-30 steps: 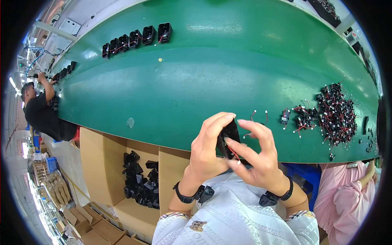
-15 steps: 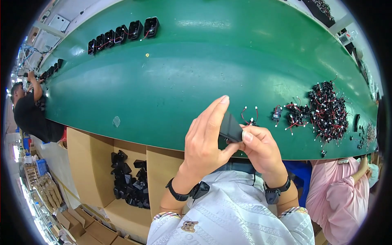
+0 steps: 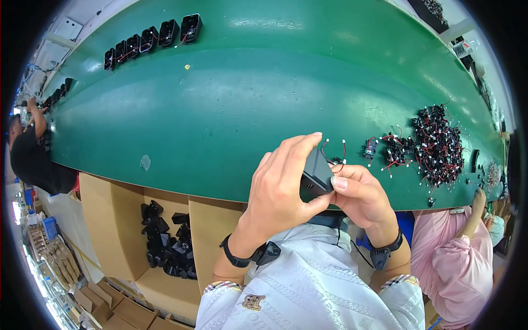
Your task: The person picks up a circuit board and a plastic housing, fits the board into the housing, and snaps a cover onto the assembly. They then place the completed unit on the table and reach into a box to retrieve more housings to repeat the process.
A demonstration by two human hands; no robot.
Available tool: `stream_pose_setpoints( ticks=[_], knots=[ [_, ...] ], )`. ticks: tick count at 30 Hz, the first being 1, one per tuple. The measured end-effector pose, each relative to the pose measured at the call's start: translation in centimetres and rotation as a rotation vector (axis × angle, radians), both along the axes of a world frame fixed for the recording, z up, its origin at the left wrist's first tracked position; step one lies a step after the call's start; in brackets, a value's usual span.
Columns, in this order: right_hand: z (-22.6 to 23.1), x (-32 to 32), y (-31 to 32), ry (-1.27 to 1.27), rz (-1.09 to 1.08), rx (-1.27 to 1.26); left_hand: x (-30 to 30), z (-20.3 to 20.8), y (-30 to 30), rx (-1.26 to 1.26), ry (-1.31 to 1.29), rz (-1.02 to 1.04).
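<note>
Two hands share one small black plastic housing point(image 3: 315, 177), held up just over the near edge of the green conveyor belt point(image 3: 231, 110). My left hand point(image 3: 281, 190) wraps it from the side, fingers closed round its body to steady it. My right hand point(image 3: 360, 195) pinches its other end, thumb pressed flat on its face, probably so I can work the red and black wires point(image 3: 335, 154) sticking out above. A heap of wired parts point(image 3: 434, 146) lies within reach to my right. More black housings fill the cardboard box point(image 3: 165, 236) below the belt's edge, and a row of finished housings point(image 3: 151, 39) rides far off.
</note>
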State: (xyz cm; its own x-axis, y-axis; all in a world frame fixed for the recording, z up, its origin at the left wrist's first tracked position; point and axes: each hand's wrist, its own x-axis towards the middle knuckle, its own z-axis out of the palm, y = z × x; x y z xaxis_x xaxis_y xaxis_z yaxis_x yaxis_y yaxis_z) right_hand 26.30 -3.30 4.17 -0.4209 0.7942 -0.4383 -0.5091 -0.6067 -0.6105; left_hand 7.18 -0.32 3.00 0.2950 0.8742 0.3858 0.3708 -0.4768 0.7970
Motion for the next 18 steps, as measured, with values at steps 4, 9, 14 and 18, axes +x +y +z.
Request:
stream_pose_setpoints(
  ticks=[4,9,14,18],
  knots=[
    [0.0,-0.3,-0.7,0.167,-0.049,-0.086,-0.3,0.1,0.0,0.083,0.024,-0.013],
    [0.6,-1.7,-1.3,0.137,-0.053,-0.107,-0.8,0.0,0.2,0.034,-0.065,-0.097],
    [0.6,-3.0,-1.9,-0.221,-0.137,0.256,-0.6,-0.2,0.4,0.022,-0.132,-0.067],
    [0.0,-3.0,-1.9,-0.368,-0.185,0.459,-0.2,-0.2,0.6,-0.045,-0.130,0.000]
  ],
)
